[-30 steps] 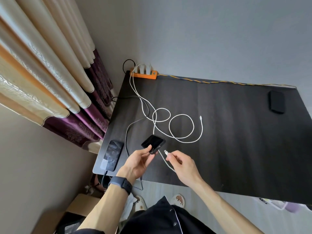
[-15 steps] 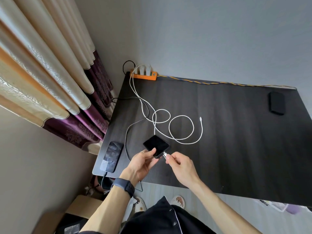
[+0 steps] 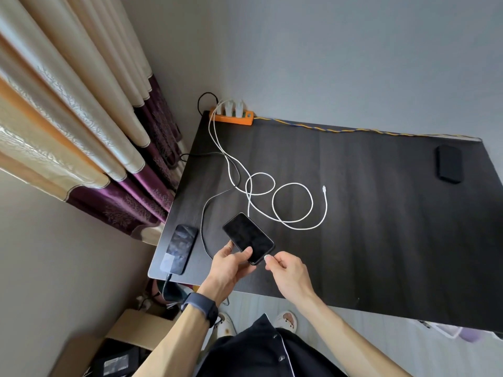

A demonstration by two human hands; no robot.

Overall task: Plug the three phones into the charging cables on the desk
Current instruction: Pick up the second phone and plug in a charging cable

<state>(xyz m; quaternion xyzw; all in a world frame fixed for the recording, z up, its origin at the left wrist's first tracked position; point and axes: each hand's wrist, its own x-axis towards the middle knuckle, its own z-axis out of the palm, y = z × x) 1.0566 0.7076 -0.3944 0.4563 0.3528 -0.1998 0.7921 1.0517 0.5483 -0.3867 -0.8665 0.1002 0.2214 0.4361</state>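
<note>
Item: phone in hand [image 3: 248, 238], dark screen up, just above the desk [image 3: 381, 227] near its front edge, toward the front-left corner. My left hand [image 3: 230, 263] grips its lower end, thumb on the glass. My right hand [image 3: 285, 268] pinches a white plug [image 3: 266, 257] at the phone's bottom edge; I cannot tell whether it is seated.

Item: first phone [image 3: 179, 248], flat at the desk's front-left corner, a dark cable leaving its near end.

Item: third phone [image 3: 449, 164], face down, far-right corner, well apart from any cable.

Item: free white cable end [image 3: 324, 189], mid-desk, beyond the loops.

Risks, as I judge them: a tilted plug missing the port; the cable tugging the phone; loops snagging.

Markings: none readable.
</note>
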